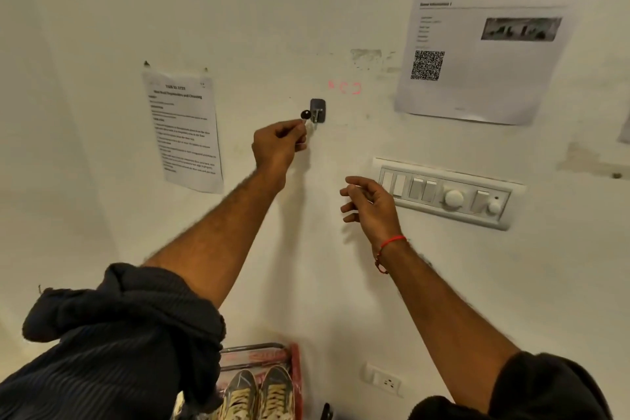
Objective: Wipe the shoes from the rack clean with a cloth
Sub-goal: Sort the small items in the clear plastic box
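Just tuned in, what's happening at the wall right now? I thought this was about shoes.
The person's left hand is raised to a small wall hook, pinching a black-headed key right at it. The right hand hovers open and empty near the switch panel. A pair of shoes sits on the rack below, untouched. No cloth is in view, so the wiping has not started.

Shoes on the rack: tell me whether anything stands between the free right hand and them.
Nothing visible does. The right hand hangs open by the switch panel, with only bare wall below it down to the shoes on the rack. The left hand is busy pinching a key at the wall hook. No cloth is in view.
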Motion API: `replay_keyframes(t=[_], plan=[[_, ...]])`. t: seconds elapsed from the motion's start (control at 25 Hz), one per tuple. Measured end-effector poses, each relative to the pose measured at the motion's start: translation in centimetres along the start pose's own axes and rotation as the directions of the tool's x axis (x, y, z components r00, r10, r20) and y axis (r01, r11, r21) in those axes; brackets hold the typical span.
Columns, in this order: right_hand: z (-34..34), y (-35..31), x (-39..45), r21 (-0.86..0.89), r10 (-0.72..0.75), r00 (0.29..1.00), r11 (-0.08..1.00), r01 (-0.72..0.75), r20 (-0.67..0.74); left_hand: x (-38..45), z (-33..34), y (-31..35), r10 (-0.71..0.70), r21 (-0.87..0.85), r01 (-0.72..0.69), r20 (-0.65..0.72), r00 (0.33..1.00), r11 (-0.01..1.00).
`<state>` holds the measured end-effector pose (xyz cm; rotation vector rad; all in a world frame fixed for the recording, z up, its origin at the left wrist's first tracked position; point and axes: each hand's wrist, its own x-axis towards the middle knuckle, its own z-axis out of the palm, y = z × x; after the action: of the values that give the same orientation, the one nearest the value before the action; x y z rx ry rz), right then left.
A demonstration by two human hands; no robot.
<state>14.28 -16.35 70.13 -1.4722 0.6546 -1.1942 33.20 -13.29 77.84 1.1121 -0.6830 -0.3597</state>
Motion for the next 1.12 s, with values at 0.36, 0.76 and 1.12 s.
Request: replay_keyframes(t=[0.36,0.76,1.12], plan=[[0.0,1.3,0.0,-0.063,0.013,1.0,0.998,-0.015,-0.027,0.9,-0.1,-0.2,-0.108,-0.036,0.113,0.107,0.988,0.993],[-0.3,1.6,-0.9,-0.078,0.029,0.999,0.996,-0.032,-0.038,1.3,0.1,1.8,-0.166,0.06,0.158,0.146,0.975,0.986],[-1.1,2.6,-1.9,-0.085,0.059,0.998,0.995,-0.062,-0.038,-1.2,-0.5,-1.7,-0.199,0.12,0.185,0.116,0.973,0.975]])
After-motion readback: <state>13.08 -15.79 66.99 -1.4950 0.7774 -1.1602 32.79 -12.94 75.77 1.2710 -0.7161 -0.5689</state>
